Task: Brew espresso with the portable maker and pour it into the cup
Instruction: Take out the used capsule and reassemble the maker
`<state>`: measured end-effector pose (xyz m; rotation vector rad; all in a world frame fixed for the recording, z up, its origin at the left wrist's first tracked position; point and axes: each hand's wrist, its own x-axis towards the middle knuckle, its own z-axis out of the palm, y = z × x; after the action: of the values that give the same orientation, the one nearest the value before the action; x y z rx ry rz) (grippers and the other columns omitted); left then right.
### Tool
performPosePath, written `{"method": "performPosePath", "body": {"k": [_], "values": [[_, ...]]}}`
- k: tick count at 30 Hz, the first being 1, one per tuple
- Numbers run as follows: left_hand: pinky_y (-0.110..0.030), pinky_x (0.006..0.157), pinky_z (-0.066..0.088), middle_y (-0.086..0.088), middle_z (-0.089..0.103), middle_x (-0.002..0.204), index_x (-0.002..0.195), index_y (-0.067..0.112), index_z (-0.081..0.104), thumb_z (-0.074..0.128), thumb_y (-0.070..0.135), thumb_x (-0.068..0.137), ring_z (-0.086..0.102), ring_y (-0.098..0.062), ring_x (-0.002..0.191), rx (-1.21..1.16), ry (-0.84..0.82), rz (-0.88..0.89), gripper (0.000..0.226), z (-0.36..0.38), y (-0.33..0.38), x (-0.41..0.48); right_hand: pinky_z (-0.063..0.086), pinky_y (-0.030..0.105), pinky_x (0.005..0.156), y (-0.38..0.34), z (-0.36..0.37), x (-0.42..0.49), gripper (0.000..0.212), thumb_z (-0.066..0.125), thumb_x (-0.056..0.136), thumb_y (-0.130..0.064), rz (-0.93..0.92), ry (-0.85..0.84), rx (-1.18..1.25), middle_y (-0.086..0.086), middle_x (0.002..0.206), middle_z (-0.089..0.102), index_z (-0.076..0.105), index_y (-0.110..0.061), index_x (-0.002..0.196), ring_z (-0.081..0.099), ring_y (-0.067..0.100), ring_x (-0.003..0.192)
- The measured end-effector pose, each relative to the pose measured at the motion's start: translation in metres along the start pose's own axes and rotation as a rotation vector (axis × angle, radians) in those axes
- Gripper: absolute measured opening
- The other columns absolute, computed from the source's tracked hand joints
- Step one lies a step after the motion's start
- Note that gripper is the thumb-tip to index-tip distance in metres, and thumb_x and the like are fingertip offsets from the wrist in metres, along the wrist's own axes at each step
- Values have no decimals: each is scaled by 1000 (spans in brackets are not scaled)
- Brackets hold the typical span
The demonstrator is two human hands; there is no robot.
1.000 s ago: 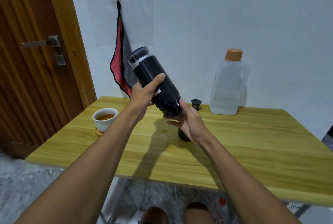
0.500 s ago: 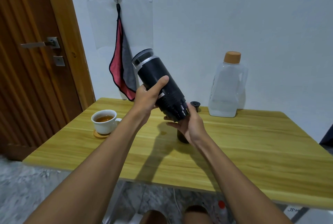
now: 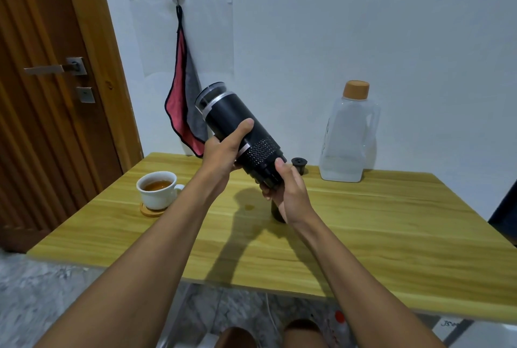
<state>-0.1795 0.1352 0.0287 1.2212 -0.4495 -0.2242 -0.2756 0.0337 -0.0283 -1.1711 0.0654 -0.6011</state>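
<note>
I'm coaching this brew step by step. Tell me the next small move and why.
Probably twist the bottom section with the right hand while the left hand steadies the tilted espresso maker: both hands already grip it in mid-air, and the cup already holds brown liquid.

Illumination: even, moderately bright, cool-toned. Soft-edged arm shadows fall across the worktop [image 3: 391, 235] toward the viewer, indicating a source above and ahead. Focus sharp centrally. Wide-angle distortion bends the door [image 3: 42, 123] at the left edge.

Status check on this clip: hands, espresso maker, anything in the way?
Left hand and right hand grip the tilted black cylindrical espresso maker above the table. White ceramic cup holds brown liquid. Nothing in the way.
</note>
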Motion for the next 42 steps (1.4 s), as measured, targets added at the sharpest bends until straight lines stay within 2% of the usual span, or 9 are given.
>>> {"method": "performPosePath", "body": {"k": [5,8,13,18,23,29,34,38,42], "values": [[-31,64,58,8,77,84,102,22,67,82,45,78,73,-11,78,-35,3,0,37,-1,1,-2,42,28,53,-3,-3,2,58,56,85,-49,64,-47,-79,23,94,61,49,-2,120,54,22,62],[-31,67,61,10,77,90,101,24,65,80,36,87,74,-8,80,-59,67,3,24,2,-2,-1,50,39,77,-7,-16,7,66,48,90,-66,48,-31,-452,9,108,71,51,-10,126,65,21,80],[-20,58,57,7,73,99,101,24,61,80,31,87,73,0,72,-61,143,33,24,-2,-1,1,50,34,90,-3,-63,10,73,51,73,-83,-222,288,-817,-15,119,55,46,-33,127,56,2,105],[-17,52,54,10,72,94,99,24,62,80,31,87,71,2,67,-90,189,26,23,-4,-3,3,41,43,109,28,-90,6,131,73,51,-87,165,128,-975,-1,155,36,12,-32,154,42,22,138],[-17,58,56,8,73,99,101,24,62,81,32,85,72,-4,82,-90,185,15,26,-5,-6,3,49,44,104,50,-85,13,96,91,63,-50,172,109,-891,-2,130,58,24,-32,129,58,21,120],[-25,67,59,2,73,112,117,18,60,80,35,86,71,-11,98,-32,131,7,40,-9,-2,7,51,22,87,33,-69,7,82,88,63,-54,149,-218,-762,-15,119,67,41,-45,129,63,-4,106],[-31,75,60,4,75,106,117,19,64,76,31,90,73,-8,94,8,38,6,33,-13,5,7,52,28,95,19,-51,8,76,83,70,-50,23,-241,-665,-8,122,68,45,-38,134,66,4,110],[-47,97,58,-4,73,113,125,13,64,74,29,92,70,-23,114,32,-20,-6,38,-14,10,4,56,32,93,9,-41,9,73,80,69,-51,-30,-222,-630,-6,119,69,51,-32,133,68,8,107],[-42,91,59,-4,72,112,121,16,63,72,27,94,68,-26,118,19,-93,-3,31,-20,15,6,55,31,91,2,-37,8,72,78,69,-52,-34,-239,-601,-4,118,70,54,-28,132,68,11,108]]}}
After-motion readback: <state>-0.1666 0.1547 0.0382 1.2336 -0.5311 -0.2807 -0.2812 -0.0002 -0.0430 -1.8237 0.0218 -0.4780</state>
